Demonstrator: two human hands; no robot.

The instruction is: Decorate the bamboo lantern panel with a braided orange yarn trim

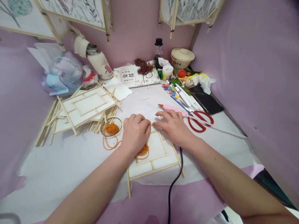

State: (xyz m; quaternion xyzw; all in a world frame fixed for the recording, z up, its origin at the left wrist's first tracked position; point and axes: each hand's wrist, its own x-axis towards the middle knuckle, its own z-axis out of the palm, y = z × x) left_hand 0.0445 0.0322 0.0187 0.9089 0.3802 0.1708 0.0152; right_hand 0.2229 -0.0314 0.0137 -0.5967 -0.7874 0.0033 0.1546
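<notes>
A pale wooden stick frame (153, 166) backed with white sheet lies in front of me, with a smaller rectangle of sticks inside it. Over its far edge, my left hand (136, 132) is closed, fingertips pinched on something too small to make out. My right hand (171, 124) faces it with fingers apart, the thumb tip close to a short yellowish bit between the hands. Orange yarn (143, 151) lies on the frame, partly hidden under my left hand. More orange yarn (111, 128) sits in a round ring (121, 124) to the left.
Left lies a stack of stick frames (90, 104). Red-handled scissors (198, 119), a pink glue gun (171, 108), white pens (187, 98) and a phone (206, 99) lie right. A black cable (174, 183) crosses the near edge. Behind stand a bottle (99, 62) and lidded bowl (182, 59); lanterns (77, 12) hang above.
</notes>
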